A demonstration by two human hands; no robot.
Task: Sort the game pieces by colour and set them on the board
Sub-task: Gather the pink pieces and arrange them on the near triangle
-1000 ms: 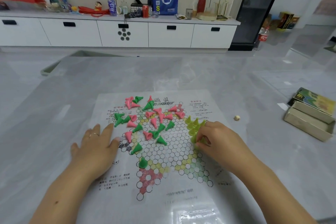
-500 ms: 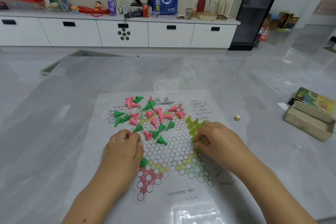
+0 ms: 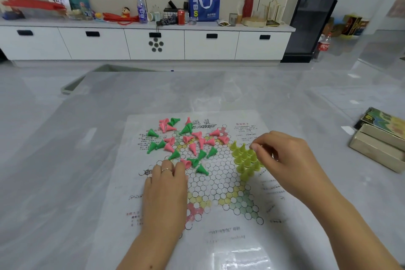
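Two hands work over the board (image 3: 219, 237): the left hand (image 3: 164, 190) curls among loose pink and green pieces (image 3: 192, 144), its grasp unclear; the right hand (image 3: 282, 160) pinches above standing yellow pieces (image 3: 244, 156).

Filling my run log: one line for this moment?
yellow pieces grouped on board | pink, green pieces mixed | left hand on board | right hand at yellow
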